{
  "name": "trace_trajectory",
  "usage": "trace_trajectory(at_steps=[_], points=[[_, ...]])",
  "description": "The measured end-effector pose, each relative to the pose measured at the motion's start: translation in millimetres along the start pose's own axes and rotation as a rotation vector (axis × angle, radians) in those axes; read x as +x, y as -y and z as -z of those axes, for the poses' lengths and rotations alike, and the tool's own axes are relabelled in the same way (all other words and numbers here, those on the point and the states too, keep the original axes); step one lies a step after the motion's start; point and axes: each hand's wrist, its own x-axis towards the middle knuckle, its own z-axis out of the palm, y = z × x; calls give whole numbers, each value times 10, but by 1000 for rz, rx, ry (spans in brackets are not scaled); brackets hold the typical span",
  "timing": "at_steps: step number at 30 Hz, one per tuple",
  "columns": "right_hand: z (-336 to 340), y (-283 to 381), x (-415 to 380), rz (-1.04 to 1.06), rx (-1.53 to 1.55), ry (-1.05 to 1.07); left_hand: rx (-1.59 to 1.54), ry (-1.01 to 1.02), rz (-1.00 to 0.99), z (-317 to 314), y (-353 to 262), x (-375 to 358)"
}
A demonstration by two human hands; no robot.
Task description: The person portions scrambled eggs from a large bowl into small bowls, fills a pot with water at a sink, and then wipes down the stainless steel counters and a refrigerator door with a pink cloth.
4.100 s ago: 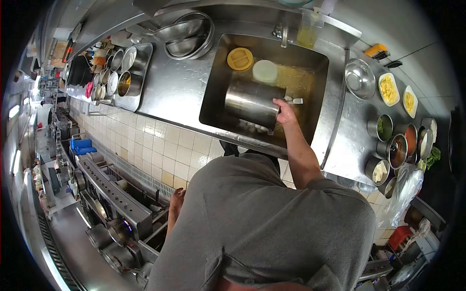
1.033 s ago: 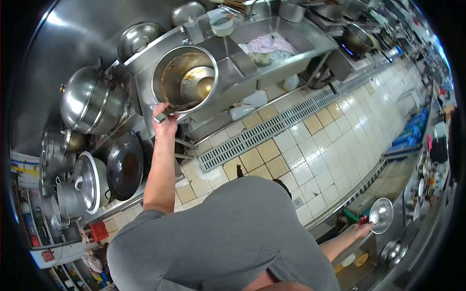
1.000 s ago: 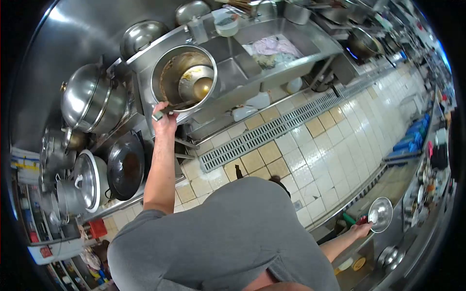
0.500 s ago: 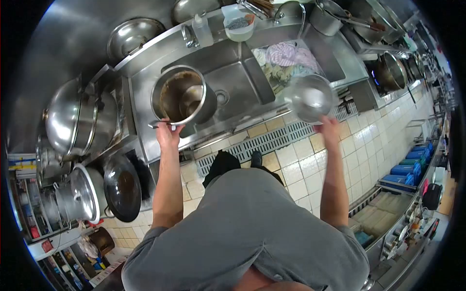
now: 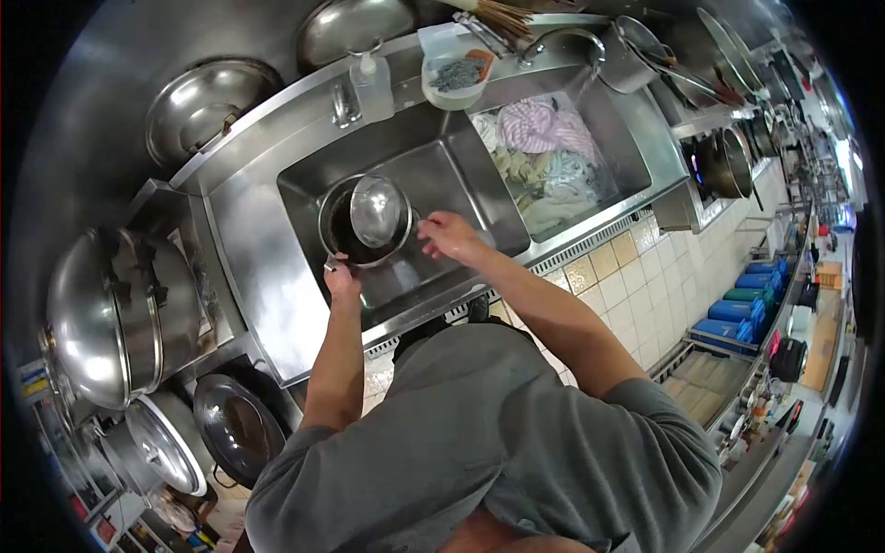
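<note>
The left hand (image 5: 339, 276) has its grip closed on the handle of the big pot (image 5: 365, 226), which sits in the left sink (image 5: 304, 184). The right hand (image 5: 447, 232) holds the rim of the small steel bowl (image 5: 378, 210) resting inside the pot. Best to hold the pot steady and set the bowl down flat, so nothing splashes. Wet cloths (image 5: 544, 147) lie in the next sink.

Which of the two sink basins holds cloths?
The right basin, packed with striped and pale cloths. The left basin holds only the steel pot with a bowl inside.
</note>
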Motion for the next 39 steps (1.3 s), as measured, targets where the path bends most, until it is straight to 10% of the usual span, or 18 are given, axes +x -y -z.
trace_trajectory(at_steps=[11, 17, 24, 28, 31, 35, 39], points=[[2562, 123, -69, 51, 313, -254, -269, 118, -94, 22, 107, 915], [4613, 669, 1202, 249, 767, -408, 33, -108, -89, -83, 385, 7], [4922, 991, 2531, 176, 238, -389, 57, -216, -545, -892, 1677, -1435], [4684, 515, 2577, 366, -1324, -232, 377, -239, -575, -1650, 1896, -2114], [5090, -990, 2756, 483, -1592, 87, 593, -248, -680, -1448, 2247, -2411], [5158, -1890, 2270, 196, -1502, 7, 717, -473, -250, -1168, 2793, -3314], [5552, -2058, 2220, 119, -1910, 702, 849, -806, 268, -456, 4161, -4388]])
